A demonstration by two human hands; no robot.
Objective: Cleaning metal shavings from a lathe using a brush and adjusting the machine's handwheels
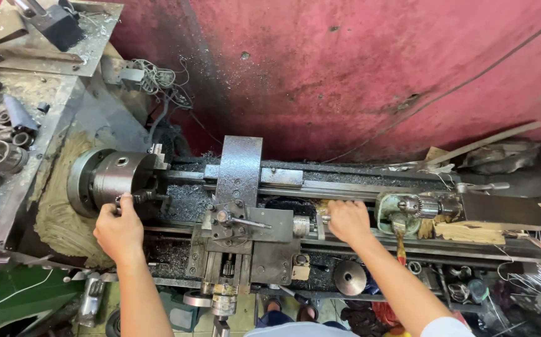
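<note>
Chuck (105, 178) gripped by left hand (119, 231); right hand (347, 219) clasps lathe bed (357, 187); pink wall (345, 68) behind.

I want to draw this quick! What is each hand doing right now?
Left hand: closed around a handle at the lathe chuck.
Right hand: closed on a small part on the lathe bed; what it grips is hidden.

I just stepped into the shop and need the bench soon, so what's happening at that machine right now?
A person stands at a small metal lathe set against a red wall. Their left hand grips at the chuck, apparently on a key or bar there. Their right hand rests on the bed beside the tool carriage, near the tailstock drill chuck. Metal chips lie over the bed.
</note>
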